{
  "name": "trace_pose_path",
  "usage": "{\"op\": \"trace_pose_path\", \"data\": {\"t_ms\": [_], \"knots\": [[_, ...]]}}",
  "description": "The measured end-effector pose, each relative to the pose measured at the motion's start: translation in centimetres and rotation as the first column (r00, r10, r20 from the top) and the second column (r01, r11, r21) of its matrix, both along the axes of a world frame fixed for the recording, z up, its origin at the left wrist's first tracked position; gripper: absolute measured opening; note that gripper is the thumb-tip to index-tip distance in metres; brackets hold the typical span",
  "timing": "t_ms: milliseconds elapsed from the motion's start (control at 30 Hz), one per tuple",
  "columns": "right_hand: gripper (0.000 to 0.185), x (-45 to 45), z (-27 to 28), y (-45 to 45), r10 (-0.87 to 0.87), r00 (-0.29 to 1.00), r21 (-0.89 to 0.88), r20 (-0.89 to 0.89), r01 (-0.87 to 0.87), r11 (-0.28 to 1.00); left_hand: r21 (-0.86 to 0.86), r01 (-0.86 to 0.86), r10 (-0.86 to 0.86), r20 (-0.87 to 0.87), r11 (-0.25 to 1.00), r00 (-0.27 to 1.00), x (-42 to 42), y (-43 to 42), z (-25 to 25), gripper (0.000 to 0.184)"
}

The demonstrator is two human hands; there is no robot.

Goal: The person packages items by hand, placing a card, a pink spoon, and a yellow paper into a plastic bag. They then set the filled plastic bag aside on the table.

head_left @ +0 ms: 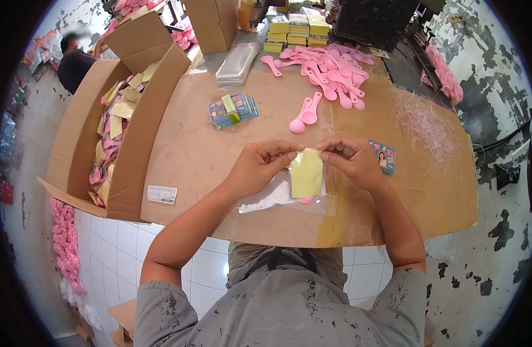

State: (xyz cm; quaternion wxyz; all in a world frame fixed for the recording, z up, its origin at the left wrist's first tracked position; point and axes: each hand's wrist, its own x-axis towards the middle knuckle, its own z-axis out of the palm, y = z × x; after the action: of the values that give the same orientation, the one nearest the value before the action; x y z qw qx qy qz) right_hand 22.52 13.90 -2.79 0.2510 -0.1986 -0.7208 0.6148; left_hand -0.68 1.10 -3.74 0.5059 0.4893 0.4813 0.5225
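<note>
Both my hands pinch the top corners of a small clear plastic bag (325, 202) over the cardboard-covered table. Inside it a pale yellow card (307, 175) shows, with a bit of pink (307, 200) peeking out below the card. My left hand (260, 165) has thumb and fingers closed at the upper left corner. At the upper right corner my right hand (352, 157) grips in the same way. Under the left wrist lies another clear bag (266, 198), flat on the table. Just beyond my right hand rests a blue printed card (386, 157), partly covered by that hand.
Pink measuring spoons (335, 69) form a heap at the back. Two more spoons (306, 114) lie nearer, beside a blue card stack (231, 110). Clear bags (237, 63) are piled behind. An open carton (127, 121) of packed pieces stands left; plastic shreds (422, 124) lie right.
</note>
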Motion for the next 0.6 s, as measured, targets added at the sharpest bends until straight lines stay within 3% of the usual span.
{"op": "trace_pose_path", "data": {"t_ms": [167,267,467,567,600], "knots": [[0.039,-0.5,0.7,-1.1,0.081,0.996,-0.115,-0.035,-0.084,0.99,0.03,-0.043,0.041,0.051,0.999,0.998,-0.1,0.0,-0.4,0.025],[0.038,-0.2,-0.9,0.0,0.14,0.988,-0.12,0.061,-0.132,0.984,0.048,-0.046,0.044,0.045,0.998,0.998,-0.3,-0.1,-0.2,0.026],[0.036,-0.6,0.1,-0.2,0.087,0.996,-0.095,0.015,-0.085,0.992,0.099,-0.117,0.089,0.245,0.988,0.965,0.7,-0.2,1.0,0.032],[0.035,-0.8,1.5,-1.0,0.056,0.997,-0.029,-0.05,-0.057,0.998,0.042,0.022,-0.023,0.03,0.999,0.999,-0.2,-0.1,-0.2,0.035],[0.033,-0.7,1.4,-0.8,0.034,0.997,-0.019,-0.062,-0.036,0.999,0.022,0.059,-0.06,0.042,0.998,0.997,-0.5,-0.2,0.1,0.037]]}}
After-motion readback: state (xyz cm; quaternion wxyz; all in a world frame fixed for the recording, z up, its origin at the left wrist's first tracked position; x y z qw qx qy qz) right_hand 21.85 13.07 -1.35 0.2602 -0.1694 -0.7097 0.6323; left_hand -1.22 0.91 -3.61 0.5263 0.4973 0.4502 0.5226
